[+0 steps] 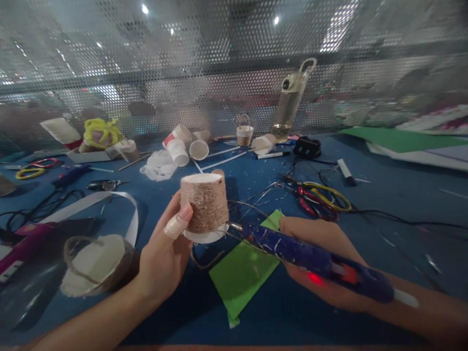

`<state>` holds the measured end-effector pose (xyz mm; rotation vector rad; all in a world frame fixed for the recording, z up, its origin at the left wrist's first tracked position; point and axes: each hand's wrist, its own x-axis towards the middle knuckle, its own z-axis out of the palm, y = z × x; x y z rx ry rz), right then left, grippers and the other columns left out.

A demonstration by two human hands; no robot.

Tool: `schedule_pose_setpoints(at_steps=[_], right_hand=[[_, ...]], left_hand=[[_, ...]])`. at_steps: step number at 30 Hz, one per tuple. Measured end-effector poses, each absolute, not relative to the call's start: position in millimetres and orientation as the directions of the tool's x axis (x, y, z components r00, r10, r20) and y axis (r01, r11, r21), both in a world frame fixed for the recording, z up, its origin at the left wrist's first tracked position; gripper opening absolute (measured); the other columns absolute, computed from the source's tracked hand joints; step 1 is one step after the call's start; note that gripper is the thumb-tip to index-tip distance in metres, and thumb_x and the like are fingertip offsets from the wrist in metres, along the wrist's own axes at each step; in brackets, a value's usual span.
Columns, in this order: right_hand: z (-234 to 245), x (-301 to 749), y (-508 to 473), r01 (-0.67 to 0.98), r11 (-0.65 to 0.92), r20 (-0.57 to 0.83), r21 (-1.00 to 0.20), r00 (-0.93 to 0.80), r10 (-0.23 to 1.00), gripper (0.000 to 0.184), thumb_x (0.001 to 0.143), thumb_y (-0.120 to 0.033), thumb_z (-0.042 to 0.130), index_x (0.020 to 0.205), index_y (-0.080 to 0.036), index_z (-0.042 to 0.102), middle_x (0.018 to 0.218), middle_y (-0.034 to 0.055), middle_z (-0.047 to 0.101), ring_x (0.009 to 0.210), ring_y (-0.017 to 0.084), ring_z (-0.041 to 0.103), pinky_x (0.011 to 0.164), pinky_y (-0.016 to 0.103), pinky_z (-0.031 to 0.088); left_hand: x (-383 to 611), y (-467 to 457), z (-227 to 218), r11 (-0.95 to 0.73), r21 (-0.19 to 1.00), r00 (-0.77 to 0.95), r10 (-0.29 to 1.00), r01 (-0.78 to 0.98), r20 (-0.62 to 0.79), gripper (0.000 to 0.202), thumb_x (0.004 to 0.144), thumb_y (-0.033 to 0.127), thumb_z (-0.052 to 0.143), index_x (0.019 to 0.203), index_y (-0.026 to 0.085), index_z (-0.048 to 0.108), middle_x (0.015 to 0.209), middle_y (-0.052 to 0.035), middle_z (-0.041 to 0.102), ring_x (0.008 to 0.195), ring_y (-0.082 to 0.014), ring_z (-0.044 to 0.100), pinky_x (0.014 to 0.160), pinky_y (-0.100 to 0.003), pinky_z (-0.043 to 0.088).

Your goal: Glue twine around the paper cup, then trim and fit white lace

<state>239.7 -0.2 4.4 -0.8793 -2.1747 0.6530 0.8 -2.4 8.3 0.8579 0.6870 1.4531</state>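
Observation:
My left hand (166,251) grips a paper cup (204,204) wound with brown twine, a bandage round the thumb. A white band shows at the cup's lower end. In my right hand (321,243) is a blue glue gun (292,251) with a red light glowing on its underside. Its metal tip meets the cup's lower right side, where the twine ends and the white band begins. Loose twine (208,265) hangs below the cup. Under both hands lies a green paper sheet (248,273) on the blue table.
A twine-handled basket (120,263) lies left of my left arm. Scissors (318,200) and cables are at right, with green sheets (402,141) behind. Paper cups (178,151), a small basket (244,134) and a tall bottle (290,105) stand or lie before the perforated metal screen (146,87).

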Motion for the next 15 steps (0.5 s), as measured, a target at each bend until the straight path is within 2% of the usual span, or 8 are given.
schedule_pose_setpoints(at_steps=[4,10,13,15], right_hand=[[5.1,238.9,-1.4,0.346,0.683,0.432,-0.643,-0.573,0.696,0.020,0.078,-0.017,0.058,0.070,-0.023,0.042,0.061,-0.0066,0.047,0.049,0.009,0.040,0.051,0.025,0.035],[4.4,239.3,-2.8,0.334,0.714,0.452,-0.616,-0.592,0.667,0.017,0.077,-0.017,0.058,0.071,-0.023,0.043,0.063,-0.0063,0.048,0.051,0.008,0.040,0.052,0.024,0.034],[3.8,239.9,-1.7,0.331,0.719,0.463,-0.611,-0.587,0.664,0.016,0.078,-0.017,0.056,0.071,-0.023,0.042,0.063,-0.0056,0.049,0.053,0.009,0.042,0.053,0.024,0.034],[3.2,240.0,-1.5,0.337,0.713,0.468,-0.614,-0.572,0.674,0.017,0.078,-0.018,0.055,0.071,-0.023,0.041,0.062,-0.0053,0.049,0.054,0.010,0.042,0.053,0.025,0.034]], left_hand=[[-2.1,-0.9,4.3,-0.064,0.839,0.083,0.988,-0.540,0.129,0.035,0.092,0.032,0.064,0.126,0.025,0.069,0.127,-0.0027,0.069,0.135,-0.0282,0.051,0.115,-0.039,0.039],[-2.5,-0.5,2.1,-0.038,0.832,0.103,0.988,-0.554,0.113,0.033,0.091,0.034,0.065,0.122,0.025,0.072,0.118,-0.0018,0.073,0.128,-0.0263,0.057,0.113,-0.037,0.041],[-1.1,-0.1,4.4,-0.033,0.814,0.096,0.989,-0.580,0.109,0.027,0.089,0.034,0.068,0.113,0.024,0.075,0.107,-0.0006,0.075,0.119,-0.0235,0.062,0.110,-0.035,0.043],[-0.8,0.6,5.8,-0.045,0.801,0.073,0.991,-0.597,0.109,0.019,0.089,0.033,0.069,0.103,0.023,0.076,0.099,0.0014,0.076,0.110,-0.0191,0.066,0.106,-0.030,0.046]])
